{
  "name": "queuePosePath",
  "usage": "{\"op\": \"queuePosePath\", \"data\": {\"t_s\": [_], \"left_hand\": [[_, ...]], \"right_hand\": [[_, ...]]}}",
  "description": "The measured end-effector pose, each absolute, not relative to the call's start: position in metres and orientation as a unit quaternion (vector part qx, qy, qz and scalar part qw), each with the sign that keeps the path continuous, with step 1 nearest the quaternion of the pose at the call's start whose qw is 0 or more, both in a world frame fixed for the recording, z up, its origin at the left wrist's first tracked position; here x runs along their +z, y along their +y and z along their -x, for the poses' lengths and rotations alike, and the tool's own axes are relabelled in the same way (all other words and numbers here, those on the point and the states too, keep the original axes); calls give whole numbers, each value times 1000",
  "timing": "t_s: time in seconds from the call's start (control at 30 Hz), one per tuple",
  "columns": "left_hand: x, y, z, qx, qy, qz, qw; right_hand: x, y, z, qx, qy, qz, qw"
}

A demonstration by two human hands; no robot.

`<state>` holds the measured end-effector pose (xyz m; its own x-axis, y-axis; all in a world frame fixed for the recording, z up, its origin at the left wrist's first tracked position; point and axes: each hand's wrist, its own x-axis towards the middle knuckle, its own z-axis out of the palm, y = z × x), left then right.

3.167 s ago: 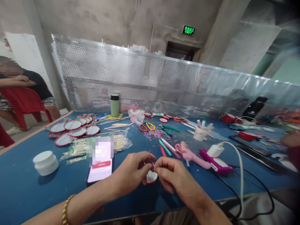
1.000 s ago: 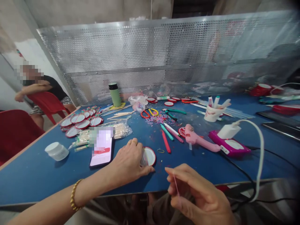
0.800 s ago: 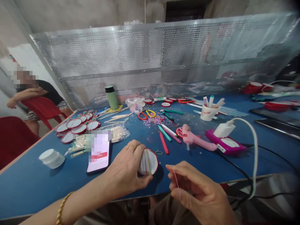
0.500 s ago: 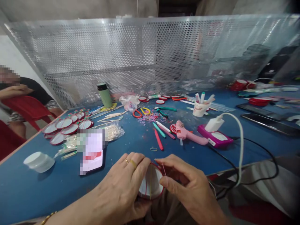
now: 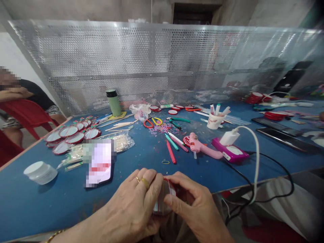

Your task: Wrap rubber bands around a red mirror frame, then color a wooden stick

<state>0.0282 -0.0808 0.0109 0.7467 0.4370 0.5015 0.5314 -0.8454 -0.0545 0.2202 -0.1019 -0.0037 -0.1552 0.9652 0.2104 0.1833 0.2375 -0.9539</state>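
Low at the table's front edge, my left hand (image 5: pixel 138 199) is closed around a small round piece with a red rim and pale face (image 5: pixel 159 206). Red and yellowish thin bands run across that face. My right hand (image 5: pixel 191 202) is on the other side of the piece, its thumb bent over the face and its index finger at the far rim. Between that thumb and finger stretches a thin pale pink band (image 5: pixel 170 185). The fingers under the piece are hidden. A small wire-like loop (image 5: pixel 165 162) and a red pen (image 5: pixel 171 152) lie just beyond my hands.
A phone (image 5: pixel 100 165), white jar (image 5: pixel 41 172) and stacked red-rimmed discs (image 5: pixel 76 137) are at left. Beyond are loose coloured bands (image 5: pixel 162 128), pliers (image 5: pixel 179 120) and a green bottle (image 5: pixel 113 103). At right are a pink glue gun (image 5: pixel 202 146), purple power strip (image 5: pixel 230 152) and cables.
My right thumb and fingers have moved left, closer in over the round piece, bringing the pale band across its face. The piece is tilted more and less of its face shows.
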Motion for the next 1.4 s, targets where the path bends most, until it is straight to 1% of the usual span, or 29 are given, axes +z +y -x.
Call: {"op": "queuePosePath", "data": {"t_s": [0.23, 0.4, 0.87, 1.23, 1.4], "left_hand": [[16, -81, -26, -245, -250, 932, 94], [8, -81, -25, -242, -258, 930, 103], [3, -79, -23, -235, -250, 935, 94], [10, -82, -21, -241, -252, 932, 101], [4, -78, -19, -223, -255, 938, 74]], "right_hand": [[-4, -102, -215, 418, -630, 444, 481], [-6, -103, -213, 414, -624, 448, 488], [-7, -103, -212, 416, -626, 458, 474], [-5, -101, -207, 407, -624, 466, 478], [-3, -102, -204, 405, -619, 471, 480]]}}
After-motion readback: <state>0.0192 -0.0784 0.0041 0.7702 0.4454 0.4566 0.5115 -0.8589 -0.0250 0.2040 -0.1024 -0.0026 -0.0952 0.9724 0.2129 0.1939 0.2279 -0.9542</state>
